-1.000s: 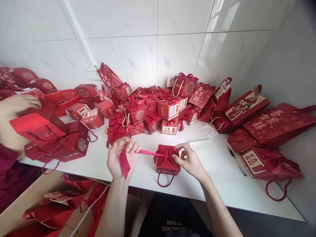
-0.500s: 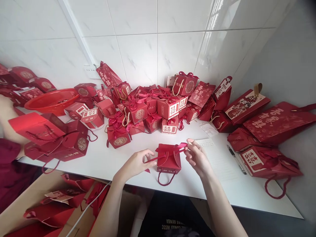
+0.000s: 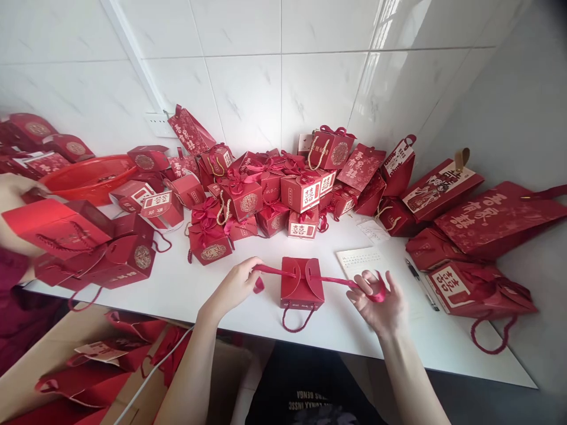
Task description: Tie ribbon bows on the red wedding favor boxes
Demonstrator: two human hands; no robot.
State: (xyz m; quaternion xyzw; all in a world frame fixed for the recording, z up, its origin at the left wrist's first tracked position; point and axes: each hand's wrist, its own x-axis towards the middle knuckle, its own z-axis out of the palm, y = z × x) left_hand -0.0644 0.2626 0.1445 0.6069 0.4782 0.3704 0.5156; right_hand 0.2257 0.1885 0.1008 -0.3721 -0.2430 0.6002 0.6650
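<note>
A small red gift box [image 3: 302, 295] stands on the white table in front of me, its curved top flaps folded together and a cord handle hanging at the near side. A dark red ribbon [image 3: 328, 280] runs through the top of the box and stretches out to both sides. My left hand [image 3: 237, 283] pinches the left end, with a short tail dangling below the fingers. On the other side my right hand [image 3: 381, 301] holds the right end, which loops over its curled fingers. Both hands are apart from the box itself.
Behind the box is a pile of red gift boxes [image 3: 248, 200] with bows. A notepad [image 3: 361, 262] and pen [image 3: 420, 283] lie at right, near larger red boxes [image 3: 481, 289]. Left are an orange-red basin [image 3: 93, 180], another person's arm [image 3: 20, 218] and a carton [image 3: 146, 383].
My hands have spread apart, the right one moving farther right and turning palm up. The ribbon has gone from loose above the box to drawn out nearly straight on both sides.
</note>
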